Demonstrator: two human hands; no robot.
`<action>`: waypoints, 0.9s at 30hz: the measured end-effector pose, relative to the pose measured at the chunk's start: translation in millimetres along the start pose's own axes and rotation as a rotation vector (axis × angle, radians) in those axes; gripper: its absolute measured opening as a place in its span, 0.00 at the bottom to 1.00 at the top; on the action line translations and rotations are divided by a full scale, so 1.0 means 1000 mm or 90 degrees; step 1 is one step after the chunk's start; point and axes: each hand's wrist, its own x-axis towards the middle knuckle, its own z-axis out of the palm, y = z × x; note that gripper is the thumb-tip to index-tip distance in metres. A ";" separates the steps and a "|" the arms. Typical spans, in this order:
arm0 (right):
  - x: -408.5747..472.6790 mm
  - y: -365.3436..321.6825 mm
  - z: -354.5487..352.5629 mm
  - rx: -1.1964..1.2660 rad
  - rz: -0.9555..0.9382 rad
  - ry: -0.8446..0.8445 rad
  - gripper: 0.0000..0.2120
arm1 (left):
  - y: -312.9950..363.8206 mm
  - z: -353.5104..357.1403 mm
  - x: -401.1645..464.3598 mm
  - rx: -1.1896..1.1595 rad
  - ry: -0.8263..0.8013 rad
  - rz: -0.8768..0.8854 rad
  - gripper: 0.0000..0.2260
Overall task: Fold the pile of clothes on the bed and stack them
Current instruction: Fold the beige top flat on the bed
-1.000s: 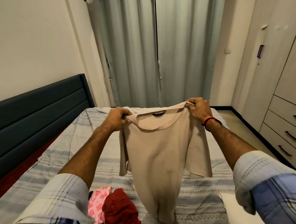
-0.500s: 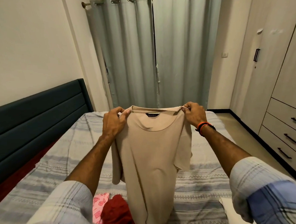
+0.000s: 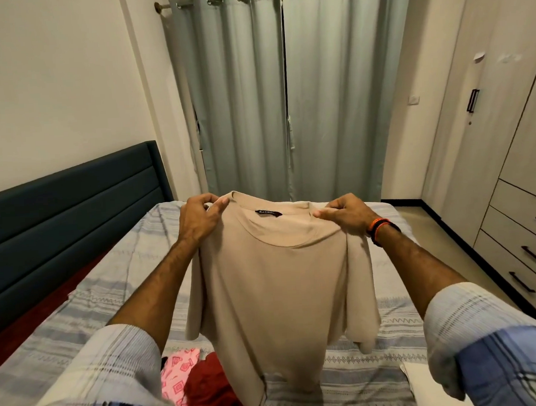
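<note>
Hands: your left hand (image 3: 199, 219) and right hand (image 3: 346, 214) each pinch a shoulder of the beige short-sleeved T-shirt (image 3: 280, 283).
Shirt: hangs in the air over the striped grey-blue bed (image 3: 110, 291).
Change: since a second ago you've lifted it higher and brought its shoulders closer together.
Pile: pink patterned garment (image 3: 176, 372) and dark red garment (image 3: 211, 389) lie touching below.

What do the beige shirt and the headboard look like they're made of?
Beige shirt: soft matte knit, probably cotton or a blend; it drapes limply from both hands. Headboard: dark teal padded upholstery with horizontal channels, slight sheen; fabric or faux leather, unclear.
</note>
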 end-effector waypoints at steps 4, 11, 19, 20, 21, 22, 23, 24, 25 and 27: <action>0.000 -0.003 0.005 0.049 -0.029 0.108 0.27 | -0.001 0.002 0.001 -0.014 -0.034 -0.004 0.14; -0.005 -0.010 0.002 0.138 -0.079 0.094 0.19 | 0.005 -0.001 -0.005 -0.108 -0.098 -0.020 0.15; -0.003 -0.021 -0.011 0.301 -0.065 0.009 0.19 | 0.013 -0.010 -0.008 -0.350 -0.146 -0.170 0.12; -0.003 -0.024 -0.011 0.319 -0.063 0.000 0.21 | 0.016 -0.011 -0.010 -0.379 -0.158 -0.178 0.11; -0.002 -0.025 -0.010 0.342 -0.056 -0.008 0.23 | 0.016 -0.010 -0.009 -0.401 -0.161 -0.186 0.11; -0.001 -0.026 -0.008 0.353 -0.049 -0.006 0.22 | 0.019 -0.009 -0.010 -0.423 -0.152 -0.205 0.10; 0.002 -0.027 -0.005 0.326 -0.041 0.023 0.19 | 0.019 -0.005 -0.008 -0.414 -0.121 -0.223 0.10; 0.006 -0.026 -0.001 0.245 -0.034 0.068 0.18 | 0.018 -0.001 -0.006 -0.360 -0.075 -0.231 0.11; 0.011 -0.025 0.003 0.120 -0.024 0.112 0.18 | 0.014 0.005 -0.003 -0.265 -0.035 -0.218 0.14; 0.013 -0.029 0.018 -0.069 0.013 0.167 0.17 | 0.009 0.021 -0.004 -0.127 -0.008 -0.181 0.19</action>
